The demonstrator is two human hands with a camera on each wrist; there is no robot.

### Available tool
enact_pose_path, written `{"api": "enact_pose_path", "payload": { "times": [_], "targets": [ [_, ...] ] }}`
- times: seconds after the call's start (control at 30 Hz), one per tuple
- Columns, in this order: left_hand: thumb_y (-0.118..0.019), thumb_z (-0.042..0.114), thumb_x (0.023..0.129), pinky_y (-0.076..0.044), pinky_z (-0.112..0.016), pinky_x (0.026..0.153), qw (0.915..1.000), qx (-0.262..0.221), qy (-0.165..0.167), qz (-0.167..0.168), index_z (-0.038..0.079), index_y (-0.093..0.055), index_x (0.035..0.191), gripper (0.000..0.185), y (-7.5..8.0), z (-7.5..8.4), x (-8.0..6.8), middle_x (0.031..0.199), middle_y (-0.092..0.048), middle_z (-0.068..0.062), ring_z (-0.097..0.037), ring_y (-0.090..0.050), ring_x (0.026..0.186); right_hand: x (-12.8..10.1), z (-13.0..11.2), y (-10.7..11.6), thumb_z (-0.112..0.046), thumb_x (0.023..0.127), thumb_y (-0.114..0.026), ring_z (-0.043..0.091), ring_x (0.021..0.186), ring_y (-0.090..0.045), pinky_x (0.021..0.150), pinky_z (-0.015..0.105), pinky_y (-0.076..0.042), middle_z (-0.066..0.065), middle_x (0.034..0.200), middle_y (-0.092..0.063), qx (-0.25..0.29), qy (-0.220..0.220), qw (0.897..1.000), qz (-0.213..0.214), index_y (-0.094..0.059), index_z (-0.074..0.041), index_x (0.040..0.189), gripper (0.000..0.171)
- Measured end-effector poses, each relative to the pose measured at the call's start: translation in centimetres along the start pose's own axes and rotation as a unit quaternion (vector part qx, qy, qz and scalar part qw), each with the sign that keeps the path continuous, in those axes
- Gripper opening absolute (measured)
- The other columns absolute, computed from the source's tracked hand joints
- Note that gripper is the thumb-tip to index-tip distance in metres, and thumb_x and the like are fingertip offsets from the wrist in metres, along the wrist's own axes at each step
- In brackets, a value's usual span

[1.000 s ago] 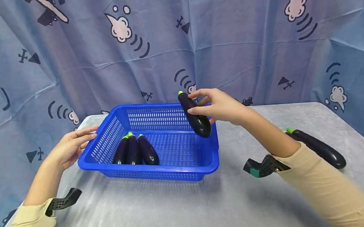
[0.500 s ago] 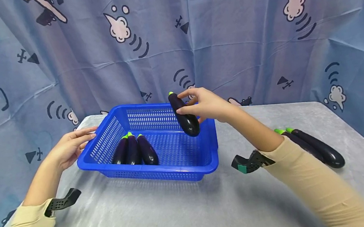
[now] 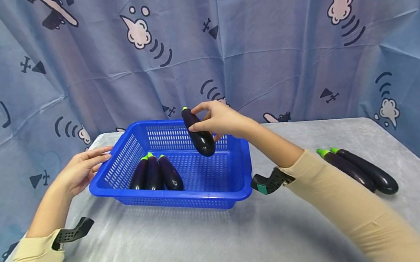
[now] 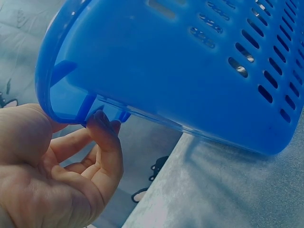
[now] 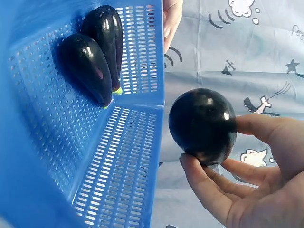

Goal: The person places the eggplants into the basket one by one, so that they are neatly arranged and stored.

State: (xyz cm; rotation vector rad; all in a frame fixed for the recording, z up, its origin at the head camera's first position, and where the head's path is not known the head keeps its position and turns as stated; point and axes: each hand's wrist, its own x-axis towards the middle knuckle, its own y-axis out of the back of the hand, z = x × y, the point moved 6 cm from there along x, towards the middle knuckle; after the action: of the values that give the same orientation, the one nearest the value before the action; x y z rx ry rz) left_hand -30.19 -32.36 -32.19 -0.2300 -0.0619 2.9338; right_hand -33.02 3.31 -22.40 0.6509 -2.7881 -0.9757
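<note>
A dark purple eggplant [image 3: 200,137] with a green tip hangs tilted above the blue basket [image 3: 218,196]. My right hand [image 3: 221,119] grips it between thumb and fingers; in the right wrist view its round end [image 5: 203,127] faces the camera. Inside the basket, at its left, three eggplants [image 3: 154,175] lie side by side, tips toward the back. My left hand [image 3: 81,171] holds the basket's left rim. The left wrist view shows curled fingers [image 4: 107,147] at the underside of that rim [image 4: 43,90].
Two more eggplants [image 3: 364,169] lie together on the grey-white tabletop [image 3: 192,246] at the right. Behind the table hangs a blue curtain [image 3: 186,64] with airplane prints. A black wrist mount [image 3: 271,180] sits on the right forearm, near the basket's right front corner.
My right hand has carried the eggplant leftward, from the basket's right edge to over its interior. Both eggplants at the right have come into fuller view. The left hand and basket stay put.
</note>
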Motion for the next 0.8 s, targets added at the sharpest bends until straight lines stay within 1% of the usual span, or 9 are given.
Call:
{"api": "enact_pose_path", "payload": {
  "times": [0.27, 0.47, 0.63, 0.8],
  "targets": [
    [-0.055, 0.009, 0.110, -0.065, -0.028, 0.075, 1.0000, -0.008, 0.003, -0.001, 0.032, -0.081, 0.105, 0.035, 0.0, 0.0, 0.0, 0.104, -0.078, 0.007, -0.010, -0.076, 0.090, 1.9, 0.4, -1.2, -0.018, 0.101, -0.073, 0.038, 0.108, -0.070, 0.089, 0.053, -0.063, 0.023, 0.131, -0.067, 0.040, -0.016, 0.999, -0.030, -0.049, -0.008, 0.154, 0.059],
    [-0.056, 0.010, 0.110, -0.065, -0.027, 0.076, 1.0000, -0.002, 0.003, 0.001, 0.033, -0.081, 0.104, 0.034, 0.0, 0.0, 0.0, 0.104, -0.078, 0.008, -0.010, -0.076, 0.090, 3.2, 0.9, -2.6, -0.018, 0.101, -0.073, 0.043, 0.116, -0.069, 0.093, 0.052, -0.062, 0.025, 0.139, -0.062, 0.051, -0.032, 0.996, -0.065, -0.047, -0.007, 0.155, 0.061],
    [-0.056, 0.010, 0.110, -0.065, -0.027, 0.076, 1.0000, 0.000, 0.002, 0.003, 0.033, -0.080, 0.104, 0.034, 0.1, 0.0, 0.1, 0.104, -0.078, 0.008, -0.009, -0.076, 0.091, 4.2, 1.2, -3.8, -0.018, 0.101, -0.074, 0.048, 0.123, -0.066, 0.094, 0.052, -0.062, 0.025, 0.147, -0.056, 0.060, -0.058, 0.992, -0.093, -0.046, -0.009, 0.155, 0.062],
    [-0.056, 0.011, 0.110, -0.064, -0.026, 0.077, 1.0000, 0.008, 0.000, 0.005, 0.034, -0.080, 0.104, 0.034, 0.1, 0.0, 0.1, 0.104, -0.078, 0.010, -0.009, -0.075, 0.092, 5.0, 1.3, -4.8, -0.018, 0.101, -0.073, 0.047, 0.123, -0.066, 0.092, 0.051, -0.063, 0.024, 0.147, -0.056, 0.057, -0.067, 0.991, -0.104, -0.047, -0.008, 0.155, 0.061]
  ]
}}
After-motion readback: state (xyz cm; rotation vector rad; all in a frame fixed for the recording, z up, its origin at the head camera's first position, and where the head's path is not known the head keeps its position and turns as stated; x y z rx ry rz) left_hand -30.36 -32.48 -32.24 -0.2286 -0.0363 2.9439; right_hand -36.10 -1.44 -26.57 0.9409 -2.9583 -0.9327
